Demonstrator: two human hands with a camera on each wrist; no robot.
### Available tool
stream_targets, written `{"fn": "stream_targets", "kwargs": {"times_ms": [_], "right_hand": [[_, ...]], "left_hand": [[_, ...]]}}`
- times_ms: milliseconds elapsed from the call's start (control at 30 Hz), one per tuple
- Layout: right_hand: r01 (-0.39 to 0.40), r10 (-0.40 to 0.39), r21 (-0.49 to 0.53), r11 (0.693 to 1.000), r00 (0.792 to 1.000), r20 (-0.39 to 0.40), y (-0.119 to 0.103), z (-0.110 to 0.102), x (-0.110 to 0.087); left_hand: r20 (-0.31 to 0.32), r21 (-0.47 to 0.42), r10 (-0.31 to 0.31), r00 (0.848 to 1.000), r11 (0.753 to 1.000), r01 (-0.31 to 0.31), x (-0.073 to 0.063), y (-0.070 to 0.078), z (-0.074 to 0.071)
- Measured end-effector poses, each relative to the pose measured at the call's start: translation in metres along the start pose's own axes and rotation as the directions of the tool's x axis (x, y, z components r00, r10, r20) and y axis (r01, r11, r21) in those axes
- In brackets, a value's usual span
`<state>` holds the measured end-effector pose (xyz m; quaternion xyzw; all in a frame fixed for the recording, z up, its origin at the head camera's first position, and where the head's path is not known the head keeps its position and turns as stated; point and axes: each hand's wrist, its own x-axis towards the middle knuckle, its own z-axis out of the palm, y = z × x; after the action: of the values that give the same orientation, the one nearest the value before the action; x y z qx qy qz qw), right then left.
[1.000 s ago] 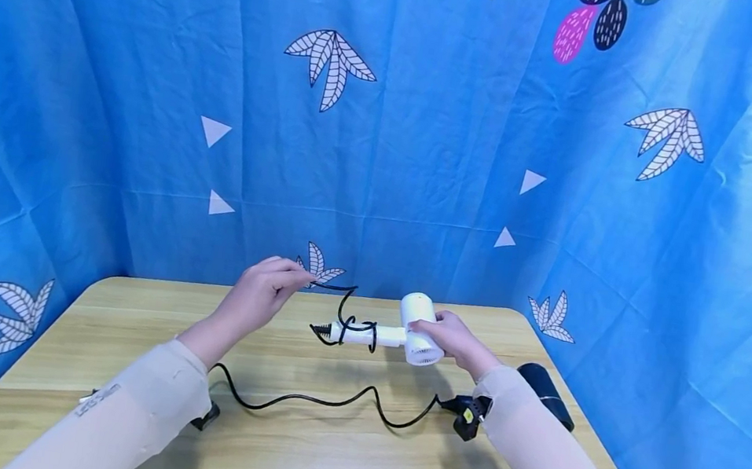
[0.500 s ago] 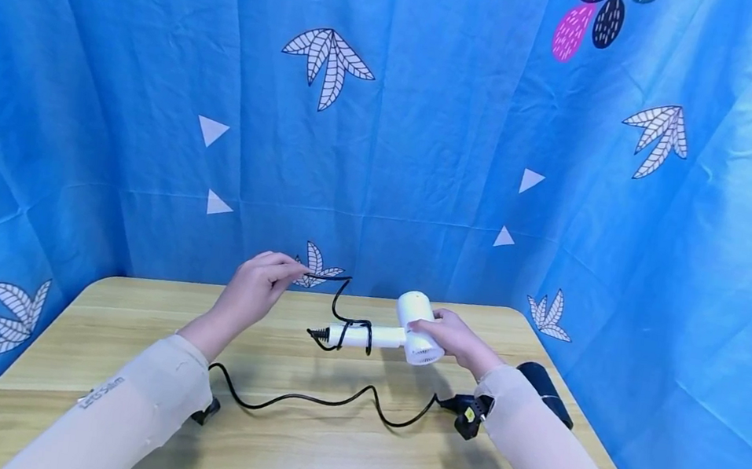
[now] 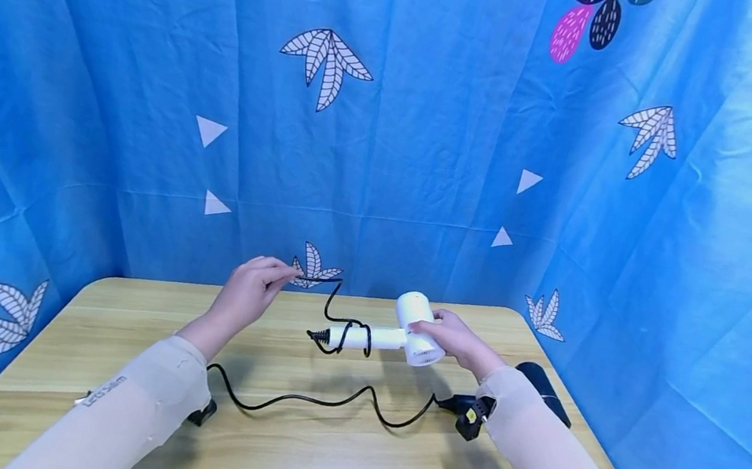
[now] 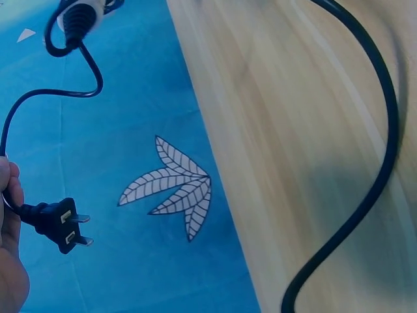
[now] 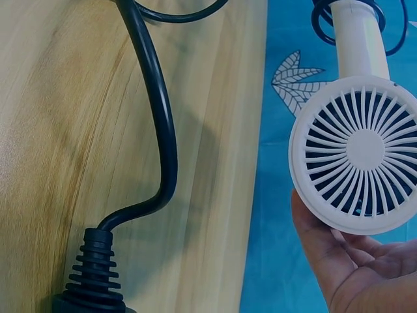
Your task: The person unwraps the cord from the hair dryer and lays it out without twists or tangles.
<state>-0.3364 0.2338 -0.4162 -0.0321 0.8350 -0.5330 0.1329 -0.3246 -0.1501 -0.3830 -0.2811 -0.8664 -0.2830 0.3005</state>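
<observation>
A white hair dryer (image 3: 370,337) is held above the table by my right hand (image 3: 455,338), fingers and thumb round its barrel. Its round vent grille (image 5: 365,150) faces the right wrist camera, and its handle points left. Black cord (image 3: 346,337) loops loosely round that handle. To the left, my left hand (image 3: 250,293) pinches the cord's far end, raised above the table's back edge. Just past those fingers hangs a black two-pin plug (image 4: 60,225), seen in the left wrist view.
A second black cord (image 3: 311,399) lies wavy across the wooden table (image 3: 317,464). It runs to a ribbed black sleeve (image 5: 94,274) by my right forearm. A black cylinder (image 3: 544,391) lies at the right, partly hidden by my sleeve. Blue curtains (image 3: 387,149) enclose the table.
My left hand has moved slightly left, drawing the cord with it, and the loops round the handle have shifted and look fewer. The right hand and hair dryer have hardly moved.
</observation>
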Motion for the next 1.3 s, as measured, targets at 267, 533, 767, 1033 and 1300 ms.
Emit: {"fn": "stream_targets", "kwargs": {"times_ms": [267,533,767,1033,1300], "right_hand": [[0.007,-0.007,0.008,1.000,1.000,0.001,0.000,-0.002,-0.002],[0.028,-0.028,0.007,1.000,1.000,0.009,-0.003,-0.006,-0.003],[0.048,-0.048,0.017,0.999,0.999,0.016,-0.005,-0.008,-0.003],[0.035,-0.035,0.028,0.999,0.999,0.004,-0.007,-0.011,-0.004],[0.035,-0.035,0.031,0.999,0.999,-0.012,-0.008,-0.014,-0.006]], "left_hand": [[-0.007,-0.001,0.003,1.000,1.000,-0.003,-0.007,-0.011,0.006],[0.030,0.010,-0.025,0.999,1.000,0.025,-0.014,-0.019,0.010],[0.057,0.015,-0.046,0.997,0.999,0.046,-0.023,-0.025,0.014],[0.064,0.017,-0.037,0.997,0.999,0.036,-0.030,-0.030,0.016],[0.058,0.028,-0.022,0.998,0.999,0.020,-0.037,-0.031,0.016]]}}
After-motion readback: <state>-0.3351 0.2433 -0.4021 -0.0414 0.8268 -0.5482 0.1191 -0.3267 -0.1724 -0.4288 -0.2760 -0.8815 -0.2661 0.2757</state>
